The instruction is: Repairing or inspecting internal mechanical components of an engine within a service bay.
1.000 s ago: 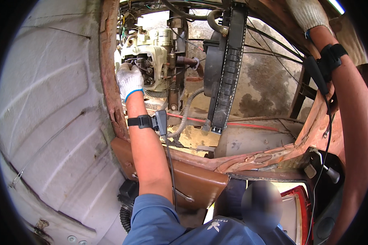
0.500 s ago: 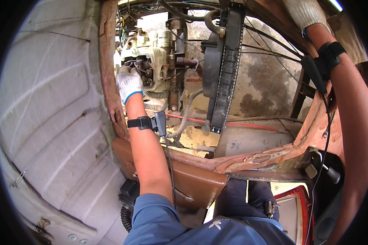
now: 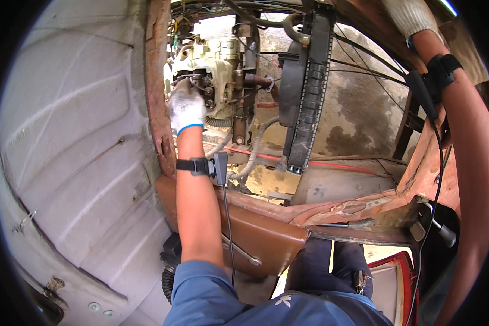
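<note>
My left hand, in a white knit glove with a blue cuff edge, reaches into the open side of a pale metal engine. Its fingers are curled closed at the dark inner parts of that opening. What they grip is mostly hidden by the glove. At the upper right my right hand, gloved too, is raised against the rusty body frame. The picture's edge cuts off its fingers, so their hold does not show.
Right of the engine stands a tall black radiator with hoses. A rusty post runs close beside my left hand. A wrench lies by the brown padded panel. Below it are my legs and a red-rimmed panel. A lever juts at right.
The whole view has shifted, so the engine and radiator appear farther right. My left hand stays at the engine opening, its wrist turned slightly. The right hand remains raised at the frame.
</note>
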A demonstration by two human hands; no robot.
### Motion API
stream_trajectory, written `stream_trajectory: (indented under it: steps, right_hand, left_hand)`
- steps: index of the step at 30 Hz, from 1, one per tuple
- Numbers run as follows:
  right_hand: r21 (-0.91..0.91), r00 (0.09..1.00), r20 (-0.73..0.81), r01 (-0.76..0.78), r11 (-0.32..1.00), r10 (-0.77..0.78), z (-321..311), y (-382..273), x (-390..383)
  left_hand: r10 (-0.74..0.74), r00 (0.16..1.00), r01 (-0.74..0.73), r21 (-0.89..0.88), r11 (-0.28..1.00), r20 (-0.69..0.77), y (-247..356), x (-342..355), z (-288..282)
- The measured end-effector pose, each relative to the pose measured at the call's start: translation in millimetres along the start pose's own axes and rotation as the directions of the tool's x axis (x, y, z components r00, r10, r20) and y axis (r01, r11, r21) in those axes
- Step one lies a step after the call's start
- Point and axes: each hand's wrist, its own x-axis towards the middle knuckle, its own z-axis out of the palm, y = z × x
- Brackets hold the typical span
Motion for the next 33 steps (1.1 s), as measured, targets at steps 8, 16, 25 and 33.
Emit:
stream_trajectory:
  steps: [8,16,25,33]
  right_hand:
    - [0.119,0.997,-0.075,0.005,0.993,0.004,1.5,3.6,-8.7]
    - [0.278,0.889,-0.321,0.419,0.864,-0.328,22.9,-37.1,-49.4]
    - [0.241,0.558,0.328,0.731,0.639,-0.762,178.9,-269.6,-117.1]
    - [0.112,0.403,0.145,0.901,0.420,-0.904,209.7,-306.2,-118.5]
  left_hand:
    - [0.457,0.855,-0.483,-0.055,0.874,-0.244,-36.1,9.1,-92.3]
    - [0.665,0.726,-0.680,-0.035,0.733,-0.174,-62.8,17.3,-69.6]
    - [0.622,0.761,-0.644,-0.093,0.759,-0.186,-61.3,19.3,-70.1]
    - [0.639,0.742,-0.665,-0.100,0.740,-0.202,-67.4,18.9,-68.1]
